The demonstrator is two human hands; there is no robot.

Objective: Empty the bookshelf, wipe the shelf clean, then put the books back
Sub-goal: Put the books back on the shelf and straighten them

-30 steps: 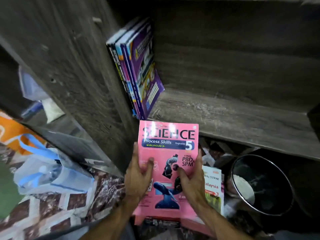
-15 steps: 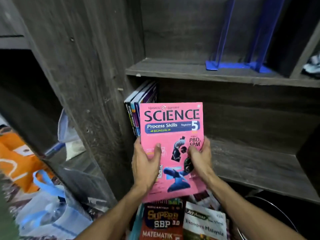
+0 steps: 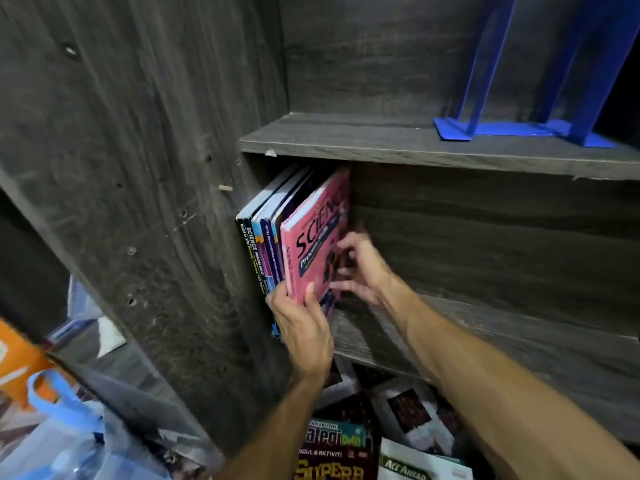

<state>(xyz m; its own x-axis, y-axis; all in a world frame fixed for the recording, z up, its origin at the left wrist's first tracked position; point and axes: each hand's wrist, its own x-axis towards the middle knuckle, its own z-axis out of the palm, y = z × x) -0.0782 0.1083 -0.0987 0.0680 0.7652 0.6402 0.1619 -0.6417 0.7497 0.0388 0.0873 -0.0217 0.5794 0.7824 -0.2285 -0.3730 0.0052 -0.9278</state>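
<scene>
A pink Science book stands tilted on the lower shelf of the dark wooden bookshelf, leaning against several upright books at the shelf's left end. My left hand grips the pink book's lower spine edge, thumb on the cover. My right hand presses spread fingers against the cover from the right. Most of the lower shelf to the right is bare wood.
A blue metal bookend stands on the upper shelf. Books lie stacked on the floor below, among them a Supera book and a white one. A clear plastic bag with blue handles sits at lower left.
The pink book went from flat in front of me, held in both hands, up into the shelf and turned upright against the other books. My right hand shifted onto its cover.
</scene>
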